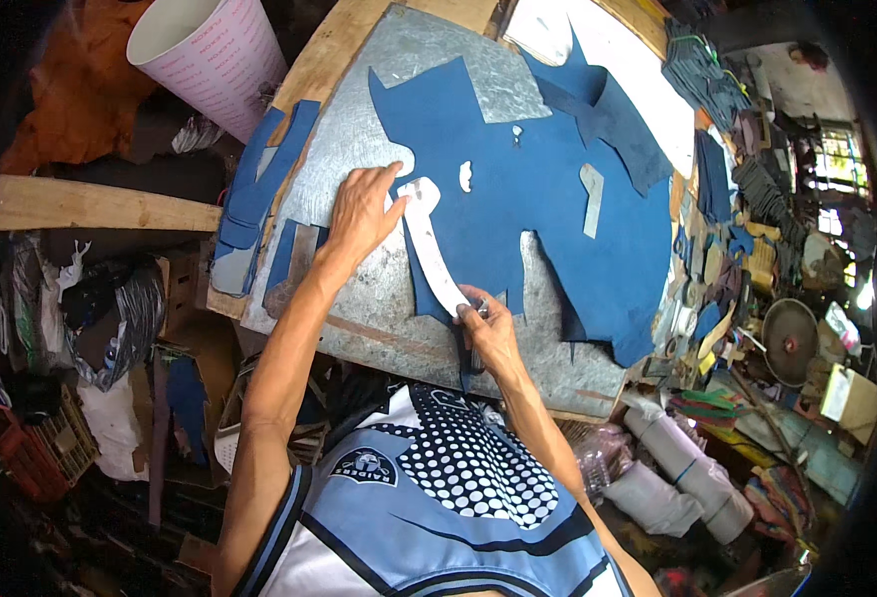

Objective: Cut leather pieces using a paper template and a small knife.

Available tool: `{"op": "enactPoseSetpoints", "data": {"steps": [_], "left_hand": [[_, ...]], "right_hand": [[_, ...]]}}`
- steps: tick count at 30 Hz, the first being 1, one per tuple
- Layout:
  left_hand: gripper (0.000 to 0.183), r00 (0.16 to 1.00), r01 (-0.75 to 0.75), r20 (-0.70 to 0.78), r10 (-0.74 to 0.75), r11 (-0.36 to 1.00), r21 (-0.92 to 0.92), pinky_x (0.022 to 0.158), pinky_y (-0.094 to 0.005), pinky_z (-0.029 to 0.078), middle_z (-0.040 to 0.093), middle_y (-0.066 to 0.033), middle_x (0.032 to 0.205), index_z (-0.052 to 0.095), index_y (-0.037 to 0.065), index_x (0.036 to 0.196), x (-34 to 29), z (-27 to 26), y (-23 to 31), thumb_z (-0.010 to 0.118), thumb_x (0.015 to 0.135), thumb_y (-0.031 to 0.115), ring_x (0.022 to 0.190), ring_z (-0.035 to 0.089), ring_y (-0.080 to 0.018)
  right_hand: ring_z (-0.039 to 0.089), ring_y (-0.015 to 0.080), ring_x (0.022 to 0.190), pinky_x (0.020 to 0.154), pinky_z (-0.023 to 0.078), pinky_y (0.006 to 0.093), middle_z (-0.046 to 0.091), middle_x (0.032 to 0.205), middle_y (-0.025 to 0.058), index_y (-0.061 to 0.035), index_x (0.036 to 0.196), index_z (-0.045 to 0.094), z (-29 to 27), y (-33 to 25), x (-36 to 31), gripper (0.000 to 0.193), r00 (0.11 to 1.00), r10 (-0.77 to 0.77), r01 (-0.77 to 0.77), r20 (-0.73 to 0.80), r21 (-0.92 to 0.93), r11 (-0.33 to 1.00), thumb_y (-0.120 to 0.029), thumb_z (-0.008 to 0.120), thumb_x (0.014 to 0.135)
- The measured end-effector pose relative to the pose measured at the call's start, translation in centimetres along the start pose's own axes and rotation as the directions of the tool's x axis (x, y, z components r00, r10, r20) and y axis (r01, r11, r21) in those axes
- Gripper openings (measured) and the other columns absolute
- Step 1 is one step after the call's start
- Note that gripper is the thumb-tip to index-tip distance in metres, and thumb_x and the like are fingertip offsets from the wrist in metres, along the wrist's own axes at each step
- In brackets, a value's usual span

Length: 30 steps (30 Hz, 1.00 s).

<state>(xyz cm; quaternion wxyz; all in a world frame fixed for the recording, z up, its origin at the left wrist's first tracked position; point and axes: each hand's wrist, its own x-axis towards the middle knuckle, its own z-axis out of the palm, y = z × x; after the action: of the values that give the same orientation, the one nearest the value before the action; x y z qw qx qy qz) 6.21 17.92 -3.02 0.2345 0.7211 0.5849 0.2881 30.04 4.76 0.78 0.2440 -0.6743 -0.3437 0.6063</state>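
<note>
The spread left hand (363, 211) is touching a white strip (434, 249), likely light, stiff. The right hand (491, 335) is pinching its lower end, seemingly wisely.

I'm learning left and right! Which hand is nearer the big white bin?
Left. The left hand is below and to the right of the white bin in the picture; the right hand is farther away, at the white strip's lower end.

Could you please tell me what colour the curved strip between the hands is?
The curved strip is mostly white, seen best in the head view.
</note>
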Motion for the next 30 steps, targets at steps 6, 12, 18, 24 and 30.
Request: {"op": "enactPoseSetpoints", "data": {"steps": [6,12,18,24,30], "left_hand": [[0.035,0.988,0.152,0.039,-0.151,0.988,-0.007,0.083,-0.0407,0.053,0.069,-0.0214,0.109,0.068,-0.001,0.117,3.2,0.9,-0.5,0.071,0.087,0.017,0.092,0.068,-0.0346],[0.026,0.943,0.260,0.223,-0.247,0.965,-0.031,0.083,-0.0421,0.054,0.072,-0.0228,0.099,0.073,-0.002,0.105,4.1,0.0,0.2,0.066,0.089,0.017,0.092,0.071,-0.0351],[0.024,0.977,0.176,0.122,-0.175,0.984,0.000,0.090,-0.0410,0.053,0.071,-0.0216,0.107,0.073,0.000,0.107,3.4,0.6,-0.1,0.064,0.090,0.014,0.099,0.069,-0.0363],[0.023,0.973,0.163,0.162,-0.164,0.986,0.022,0.091,-0.0426,0.052,0.071,-0.0203,0.106,0.074,0.003,0.108,2.2,1.1,0.1,0.064,0.089,0.012,0.102,0.067,-0.0367],[0.020,0.991,0.121,0.054,-0.123,0.992,0.047,0.087,-0.0437,0.052,0.070,-0.0199,0.098,0.074,0.002,0.105,1.5,1.5,0.1,0.063,0.089,0.010,0.095,0.067,-0.0369]], "right_hand": [[0.047,0.0047,0.058,0.050,0.038,0.0215,0.057,0.083,-0.0017,-0.0041,0.118,0.066,-3.3,-0.5,-2.7,0.026,0.986,-0.023,0.020,-0.166,-0.021,1.000,-0.014,0.063,0.094],[0.059,0.0146,0.083,0.067,0.049,0.0272,0.063,0.095,0.0081,-0.0015,0.117,0.065,-7.4,-5.4,-4.3,0.023,0.607,-0.685,0.428,-0.404,-0.560,0.710,-0.003,0.057,0.095],[0.061,0.0135,0.083,0.069,0.051,0.0254,0.065,0.103,0.0085,-0.0012,0.129,0.059,-4.9,-9.9,0.2,0.039,0.387,-0.858,0.630,-0.337,-0.583,0.513,0.004,0.065,0.090],[0.056,0.0079,0.076,0.066,0.047,0.0242,0.063,0.087,0.0021,0.0007,0.116,0.059,-2.8,-7.4,5.8,0.023,0.670,-0.635,0.632,-0.384,-0.153,0.760,-0.007,0.064,0.095],[0.059,0.0117,0.078,0.070,0.050,0.0291,0.066,0.090,0.0087,0.0036,0.124,0.058,-2.4,-7.2,9.5,0.032,0.800,-0.554,0.506,-0.231,-0.237,0.829,-0.010,0.062,0.096]]}}
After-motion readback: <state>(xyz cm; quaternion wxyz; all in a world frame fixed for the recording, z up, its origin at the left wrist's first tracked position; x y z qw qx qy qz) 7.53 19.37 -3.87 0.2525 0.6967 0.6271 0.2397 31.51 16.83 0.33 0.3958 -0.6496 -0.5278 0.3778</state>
